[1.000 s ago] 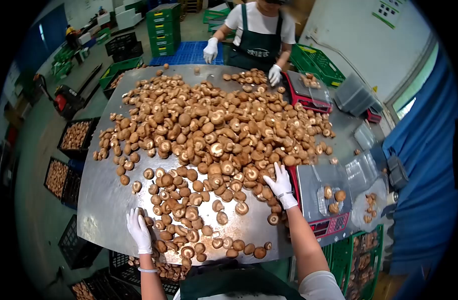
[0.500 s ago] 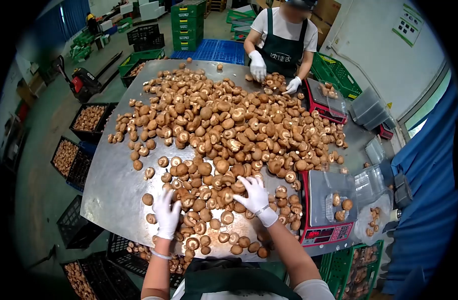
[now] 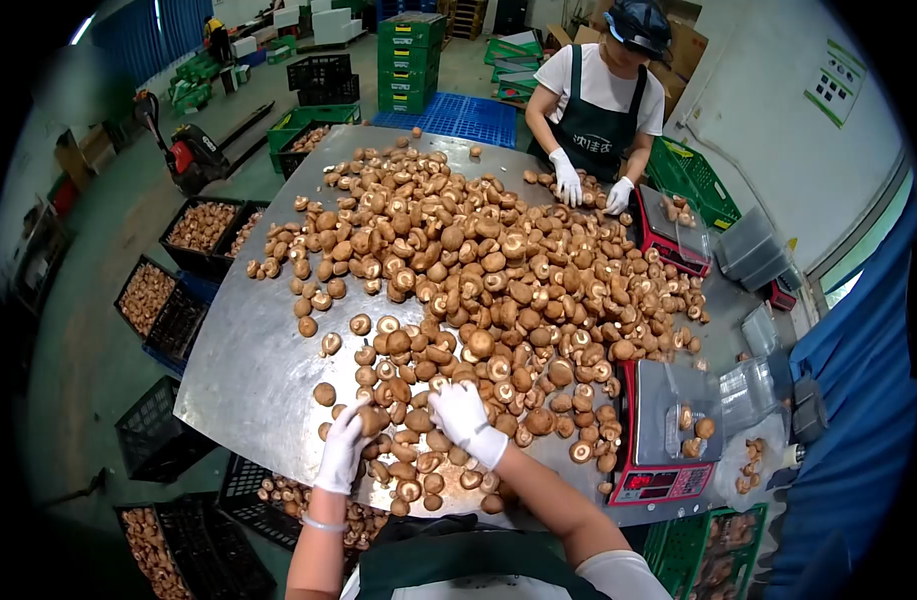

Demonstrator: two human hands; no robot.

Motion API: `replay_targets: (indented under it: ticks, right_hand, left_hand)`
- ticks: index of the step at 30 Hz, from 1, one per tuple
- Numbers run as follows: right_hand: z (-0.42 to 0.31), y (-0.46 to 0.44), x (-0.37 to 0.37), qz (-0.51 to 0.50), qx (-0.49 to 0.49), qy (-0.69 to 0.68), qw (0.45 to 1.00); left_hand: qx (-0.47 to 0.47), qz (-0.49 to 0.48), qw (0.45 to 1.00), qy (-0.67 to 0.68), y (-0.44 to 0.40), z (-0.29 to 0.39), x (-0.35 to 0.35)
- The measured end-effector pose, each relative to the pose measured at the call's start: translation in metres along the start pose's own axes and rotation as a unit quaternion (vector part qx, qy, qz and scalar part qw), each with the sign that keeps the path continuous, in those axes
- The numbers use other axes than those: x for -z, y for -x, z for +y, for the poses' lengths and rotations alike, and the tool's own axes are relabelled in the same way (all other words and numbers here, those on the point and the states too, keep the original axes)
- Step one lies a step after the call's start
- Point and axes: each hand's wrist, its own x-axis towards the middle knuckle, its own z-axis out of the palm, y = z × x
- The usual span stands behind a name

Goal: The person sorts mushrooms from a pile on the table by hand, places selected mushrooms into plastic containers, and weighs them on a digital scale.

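Note:
A large heap of brown mushrooms [image 3: 509,260] covers the middle of the metal table [image 3: 239,370], with a looser group near the front edge. My left hand [image 3: 345,440], in a white glove, has its fingers closed round a mushroom [image 3: 375,420] at the left side of that group. My right hand [image 3: 463,414], also gloved, reaches in among the mushrooms just to the right; its fingertips point down and what they hold, if anything, is hidden. Right of the heap, a red scale [image 3: 669,430] bears a clear tray with a few mushrooms [image 3: 695,430].
Across the table a co-worker [image 3: 604,100] handles mushrooms beside a second scale [image 3: 674,225]. Clear plastic boxes [image 3: 754,250] stand at the right edge. Black crates [image 3: 149,300] of mushrooms line the floor at left. A green crate [image 3: 704,550] is at lower right.
My right hand has moved from beside the scale leftward into the front mushrooms. My left hand has moved in from the left and closed round a mushroom. The view has shifted.

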Motion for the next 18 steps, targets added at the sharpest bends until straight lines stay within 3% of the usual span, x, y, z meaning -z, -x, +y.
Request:
replay_targets:
  ticks: [3, 5, 6, 7, 9, 11, 13, 15, 16, 17, 18]
  right_hand:
    - [0.008, 0.015, -0.006, 0.060, 0.040, -0.061, 0.996]
    - [0.011, 0.015, 0.006, 0.089, 0.003, -0.150, 0.985]
    - [0.012, 0.011, 0.019, 0.071, -0.035, -0.189, 0.979]
    - [0.014, 0.008, 0.024, 0.124, -0.046, -0.261, 0.956]
    - [0.011, 0.006, 0.046, 0.188, -0.086, -0.303, 0.930]
    - [0.000, 0.005, 0.066, 0.204, -0.097, -0.333, 0.915]
    - [-0.017, 0.007, 0.074, 0.212, -0.017, -0.361, 0.908]
    - [-0.028, 0.007, 0.080, 0.075, 0.049, -0.429, 0.899]
    - [-0.022, 0.002, 0.079, 0.088, 0.042, -0.406, 0.909]
    - [-0.007, -0.012, 0.073, 0.108, -0.022, -0.367, 0.924]
    - [0.015, -0.025, 0.073, 0.115, -0.087, -0.410, 0.901]
  left_hand:
    - [0.043, -0.016, 0.980, 0.193, 0.009, -0.010, 0.015]
    - [0.009, -0.015, 0.987, 0.161, 0.018, -0.010, 0.007]
    - [0.009, -0.051, 0.977, 0.208, 0.013, -0.018, 0.011]
    - [0.049, -0.068, 0.948, 0.306, 0.006, -0.022, 0.014]
    - [0.107, -0.005, 0.910, 0.401, -0.001, -0.025, 0.005]
    - [0.101, -0.022, 0.907, 0.408, -0.007, -0.025, -0.007]
    - [0.081, -0.051, 0.933, 0.347, -0.010, -0.026, -0.017]
    - [0.115, -0.095, 0.925, 0.349, -0.012, -0.033, -0.018]
    - [0.133, -0.068, 0.949, 0.279, 0.000, -0.012, -0.036]
    - [0.164, -0.112, 0.927, 0.320, -0.001, -0.016, -0.034]
    - [0.171, -0.140, 0.925, 0.310, -0.001, -0.024, -0.028]
